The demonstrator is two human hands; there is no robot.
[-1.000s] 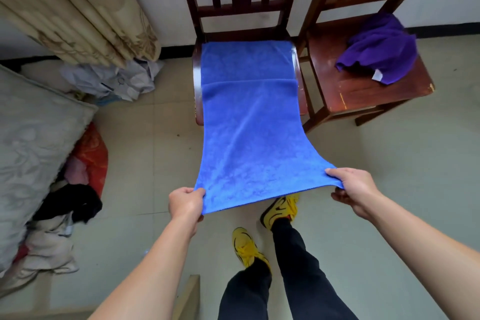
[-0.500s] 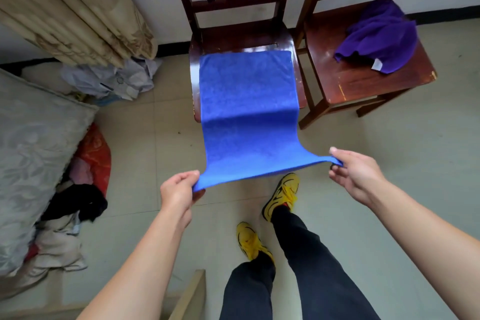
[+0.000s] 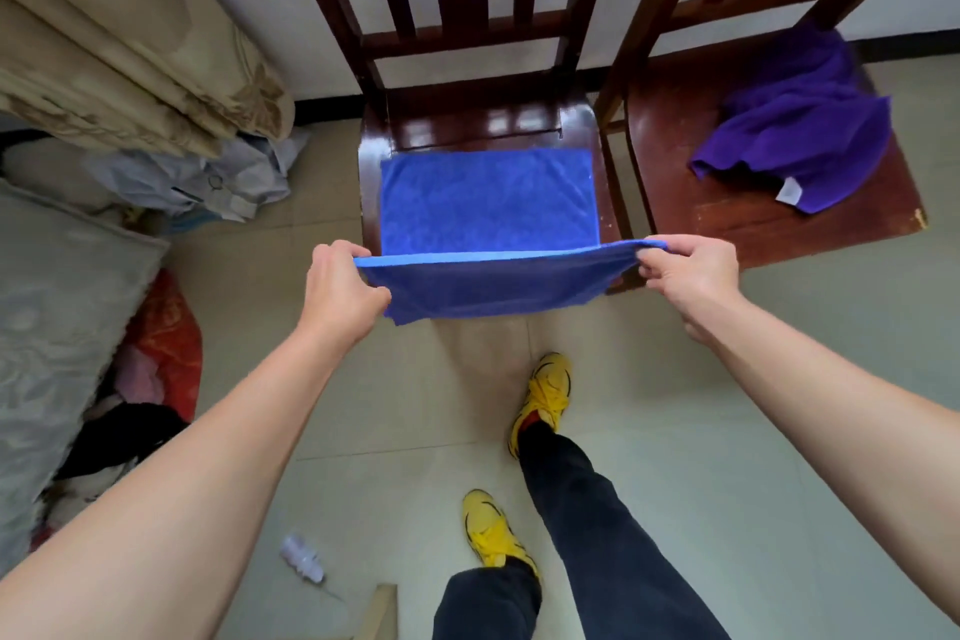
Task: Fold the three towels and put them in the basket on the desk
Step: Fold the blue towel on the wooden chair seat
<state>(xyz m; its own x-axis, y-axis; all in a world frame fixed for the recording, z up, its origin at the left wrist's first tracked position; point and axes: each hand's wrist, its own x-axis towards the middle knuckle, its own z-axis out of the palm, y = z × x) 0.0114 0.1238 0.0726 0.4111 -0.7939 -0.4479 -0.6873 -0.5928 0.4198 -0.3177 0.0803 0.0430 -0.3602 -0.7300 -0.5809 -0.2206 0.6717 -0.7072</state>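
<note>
Over centre chair [image 3: 370,172]: one blue towel [image 3: 488,203], left grip [image 3: 337,286], right grip [image 3: 685,270] each pinching corner; one purple towel [image 3: 800,130] on side chair [image 3: 727,234].

Both hands, left hand [image 3: 340,288] and right hand [image 3: 688,270], pinch the blue towel [image 3: 488,203] corners above the chair seat [image 3: 475,130]; purple towel [image 3: 795,130] lies at two o'clock.

Single head-worn wide-angle view, facing forward and steeply down along the person's own forearms, left hand [image 3: 340,286] and right hand [image 3: 691,276] close at mid-frame, dark brown wooden slat-back chair [image 3: 467,130] just beyond, pale tiled floor [image 3: 415,405] and yellow shoes [image 3: 545,390] directly below
</note>
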